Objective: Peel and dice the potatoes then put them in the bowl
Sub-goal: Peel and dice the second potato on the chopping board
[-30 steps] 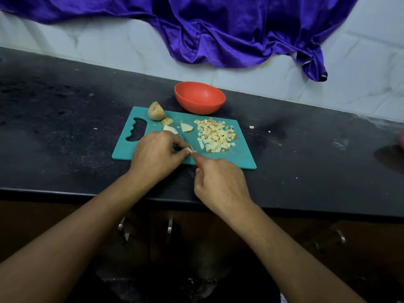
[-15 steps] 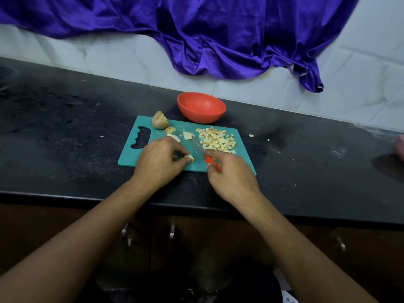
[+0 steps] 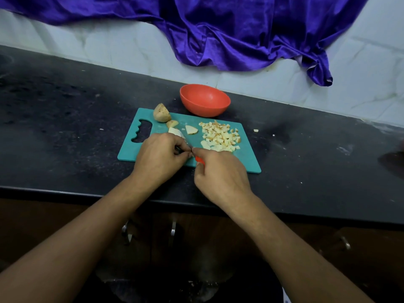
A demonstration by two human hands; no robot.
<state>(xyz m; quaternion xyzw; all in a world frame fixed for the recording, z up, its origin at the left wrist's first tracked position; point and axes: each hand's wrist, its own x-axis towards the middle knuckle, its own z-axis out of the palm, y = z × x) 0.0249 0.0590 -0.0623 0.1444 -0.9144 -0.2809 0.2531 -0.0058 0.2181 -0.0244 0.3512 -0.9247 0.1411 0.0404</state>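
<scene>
red-handled knife (image 3: pixel 200 159) blade hidden between hands, right hand (image 3: pixel 220 171) clamped on handle, left hand (image 3: pixel 160 157) curled, grip unclear, diced potato pile (image 3: pixel 220 136) on teal plastic cutting board (image 3: pixel 247 158), round orange bowl (image 3: pixel 204 100) just past far edge

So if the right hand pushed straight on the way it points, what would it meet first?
Probably the fingers of the left hand, just ahead over the cutting board; depth is unclear.

Open counter (image 3: pixel 65 127) lies left and right of the cutting board (image 3: pixel 247 158). Behind it stands the bowl (image 3: pixel 204 101), and diced potato (image 3: pixel 220 136) crowds its right half.
</scene>
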